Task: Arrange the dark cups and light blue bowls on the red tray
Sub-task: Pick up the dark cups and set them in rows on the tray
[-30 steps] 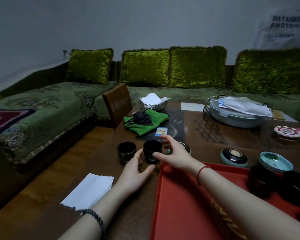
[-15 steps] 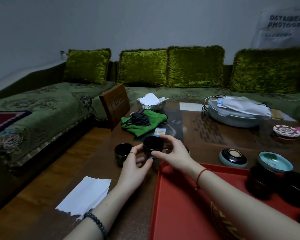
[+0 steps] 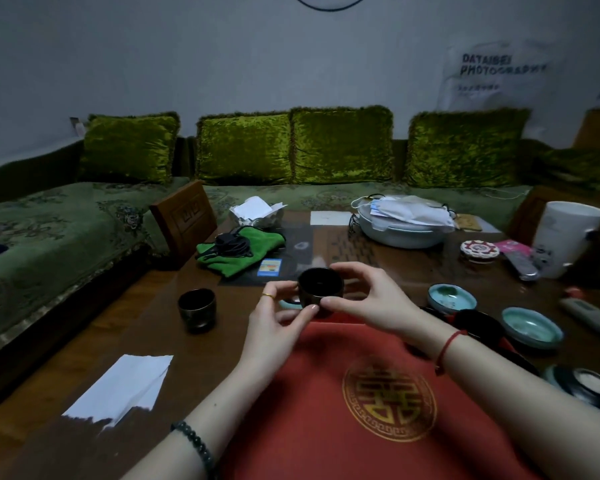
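Observation:
Both hands hold one dark cup [image 3: 320, 285] above the far edge of the red tray [image 3: 326, 410]. My left hand [image 3: 278, 317] pinches its left side and my right hand [image 3: 364, 299] grips its right side. A second dark cup [image 3: 197, 309] stands on the table left of the tray. Two light blue bowls [image 3: 451, 298] [image 3: 531, 326] sit upright at the right, and an upturned dark-bottomed bowl [image 3: 584, 384] lies near the right edge. Dark cups [image 3: 478, 323] stand behind my right forearm, partly hidden.
White paper [image 3: 122, 386] lies near the table's left edge. A green cloth [image 3: 239, 251] with black cable, a small card [image 3: 269, 267], a covered basin [image 3: 402, 226], a white mug [image 3: 565, 240] and remotes [image 3: 589, 317] stand farther back. A wooden chair back [image 3: 184, 220] stands at the far left corner.
The dark cup has been lifted off the table by both hands and brought right, toward the tray's far edge. The view has shifted right.

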Tool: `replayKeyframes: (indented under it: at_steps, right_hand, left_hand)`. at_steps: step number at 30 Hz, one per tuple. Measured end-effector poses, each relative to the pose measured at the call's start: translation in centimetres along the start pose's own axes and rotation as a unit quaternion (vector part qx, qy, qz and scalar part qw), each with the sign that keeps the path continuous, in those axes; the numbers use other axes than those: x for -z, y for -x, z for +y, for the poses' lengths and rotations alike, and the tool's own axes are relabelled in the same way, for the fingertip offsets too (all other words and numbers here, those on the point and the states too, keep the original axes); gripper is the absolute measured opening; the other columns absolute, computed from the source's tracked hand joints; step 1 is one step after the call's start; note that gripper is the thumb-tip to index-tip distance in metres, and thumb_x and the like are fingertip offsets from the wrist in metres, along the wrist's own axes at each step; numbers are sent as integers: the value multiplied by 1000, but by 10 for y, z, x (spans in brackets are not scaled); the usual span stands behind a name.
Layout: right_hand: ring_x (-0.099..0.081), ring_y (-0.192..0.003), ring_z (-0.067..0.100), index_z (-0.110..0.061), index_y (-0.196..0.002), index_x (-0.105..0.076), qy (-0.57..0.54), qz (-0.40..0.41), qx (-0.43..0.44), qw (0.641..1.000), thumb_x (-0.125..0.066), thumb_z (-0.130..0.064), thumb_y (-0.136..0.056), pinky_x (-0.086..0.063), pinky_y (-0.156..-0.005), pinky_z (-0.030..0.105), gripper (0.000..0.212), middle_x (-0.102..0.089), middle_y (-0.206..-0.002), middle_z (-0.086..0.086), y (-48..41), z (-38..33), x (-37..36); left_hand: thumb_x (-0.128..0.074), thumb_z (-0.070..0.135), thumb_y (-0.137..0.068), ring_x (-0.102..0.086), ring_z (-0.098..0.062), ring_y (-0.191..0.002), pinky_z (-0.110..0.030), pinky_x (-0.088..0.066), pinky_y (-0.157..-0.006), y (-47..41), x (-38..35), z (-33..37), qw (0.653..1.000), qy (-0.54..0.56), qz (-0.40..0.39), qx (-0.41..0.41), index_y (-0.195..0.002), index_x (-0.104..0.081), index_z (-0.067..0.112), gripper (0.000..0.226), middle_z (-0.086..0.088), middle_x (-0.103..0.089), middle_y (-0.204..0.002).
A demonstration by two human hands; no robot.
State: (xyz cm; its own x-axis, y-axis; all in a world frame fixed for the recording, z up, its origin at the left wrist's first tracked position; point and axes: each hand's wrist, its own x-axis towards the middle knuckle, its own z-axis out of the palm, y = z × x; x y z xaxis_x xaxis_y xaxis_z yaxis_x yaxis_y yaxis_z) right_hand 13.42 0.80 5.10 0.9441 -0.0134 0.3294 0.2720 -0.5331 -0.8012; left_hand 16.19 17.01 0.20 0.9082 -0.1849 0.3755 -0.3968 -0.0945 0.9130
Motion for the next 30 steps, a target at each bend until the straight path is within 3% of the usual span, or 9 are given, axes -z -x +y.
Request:
replayKeyframes:
  at_steps: [7, 11, 14, 17, 20, 25, 30]
  right_hand:
    - [-60, -89, 2, -12, -113, -58, 75, -12, -27, 997, -78, -20, -67, -43, -75, 1, 51, -65, -104, -1, 43, 13, 65]
    - [-53, -77, -22, -13, -108, -60, 103, -15, -36, 994, -79, -18, -66, -35, -67, -6, 47, -62, -95, -9, 63, 21, 89]
    - [-50, -73, -29, -14, -107, -59, 115, -19, -40, 992, -80, -18, -65, -34, -65, -7, 47, -58, -89, -17, 73, 31, 101]
    - [-55, -73, -21, -20, -105, -60, 133, -25, -50, 989, -81, -22, -64, -39, -68, -3, 46, -61, -89, -16, 81, 37, 107]
    - [-61, -80, -8, -33, -94, -61, 141, -34, -52, 988, -81, -26, -63, -42, -71, 3, 37, -66, -89, -13, 89, 43, 112]
    - [-56, -107, 1, -22, -117, -58, 191, -37, -85, 977, -79, -38, -62, -39, -92, 14, 61, -63, -116, -9, 96, 58, 115]
    - [-52, -113, 3, -23, -122, -54, 245, -43, -78, 965, -77, -42, -63, -34, -88, 11, 66, -60, -125, -6, 102, 62, 114]
  left_hand:
    - [-73, 10, -72, -69, 0, -76, -6, -47, -66, 20, -57, 20, 997, 14, -71, -29, -96, -53, 37, 41, 17, -63, -100]
    - [-75, 14, -71, -70, -6, -84, -16, -53, -77, 28, -84, 20, 995, 15, -98, -20, -95, -53, 41, 42, 11, -68, -101]
    - [-75, 16, -70, -69, -6, -86, -18, -53, -78, 34, -99, 19, 993, 17, -111, -19, -96, -54, 41, 42, 16, -66, -101]
    - [-76, 13, -70, -68, 0, -83, -13, -52, -76, 40, -109, 17, 992, 19, -120, -20, -93, -55, 40, 42, 24, -63, -99]
    - [-76, 14, -69, -68, -4, -87, -18, -53, -79, 44, -117, 14, 991, 10, -132, -16, -94, -56, 40, 42, 19, -65, -101]
    - [-78, 13, -68, -66, -3, -87, -13, -52, -76, 49, -124, 9, 989, -16, -148, -7, -92, -55, 39, 42, 21, -64, -95]
    - [-78, 16, -67, -65, 6, -85, -12, -52, -80, 53, -127, 6, 985, -55, -163, 5, -93, -55, 35, 39, 15, -68, -92]
